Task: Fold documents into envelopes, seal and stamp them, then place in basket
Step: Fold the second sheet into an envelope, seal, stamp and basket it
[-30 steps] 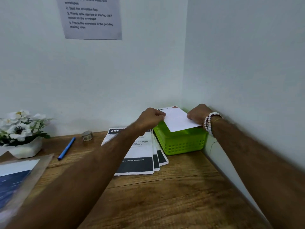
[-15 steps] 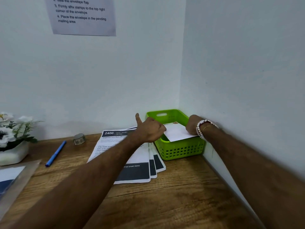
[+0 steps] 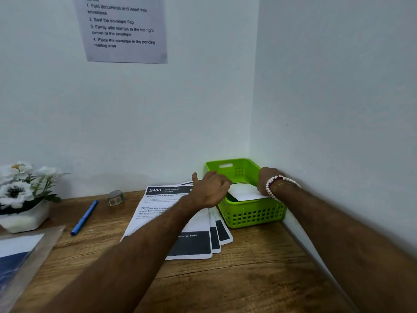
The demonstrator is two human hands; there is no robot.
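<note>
A white envelope (image 3: 244, 193) lies low inside the green plastic basket (image 3: 250, 214), which stands in the back right corner of the desk. My left hand (image 3: 211, 189) is at the basket's left rim. Its thumb sticks up and its fingers curl at the envelope's left edge, which the hand hides. My right hand (image 3: 265, 180), with bead bracelets on the wrist, is inside the basket's right side, fingers curled down on the envelope's right edge. A small brown stamp shows at the envelope's far corner.
Fanned printed documents (image 3: 158, 202) lie on the wooden desk left of the basket, under my left forearm. Further left are a tape roll (image 3: 115, 197), a blue pen (image 3: 84, 218), a white flower pot (image 3: 22, 199) and a clear folder (image 3: 20, 256). Walls close in behind and to the right.
Both hands have lowered the envelope from above the basket's rim down into the basket. The camera has tilted up a little.
</note>
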